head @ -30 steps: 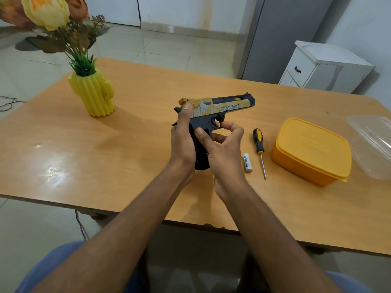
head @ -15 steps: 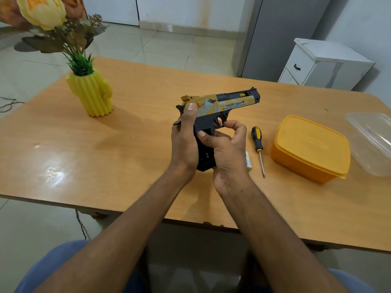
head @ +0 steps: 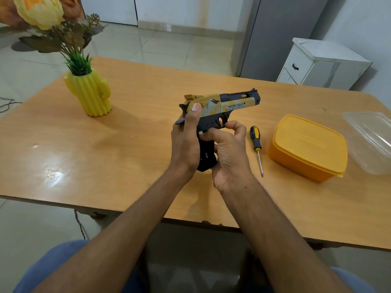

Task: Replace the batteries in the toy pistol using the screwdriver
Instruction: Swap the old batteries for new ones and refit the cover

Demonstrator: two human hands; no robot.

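The toy pistol, yellow, grey and black, is held upright above the wooden table with its barrel pointing right. My left hand grips the back of the black grip, thumb up on the slide. My right hand curls round the front of the grip, thumb and forefinger near the trigger guard. The grip's side shows an open black cavity with a spring. A black and yellow screwdriver lies on the table just right of my right hand. The battery seen earlier is hidden behind my right hand.
An orange lidded box sits right of the screwdriver, with a clear plastic container beyond it at the table's right edge. A yellow cactus-shaped vase with flowers stands at the back left. A white cabinet stands behind the table.
My right hand has slid up and closed round the pistol grip, covering the battery on the table. The pistol has shifted slightly up and right.
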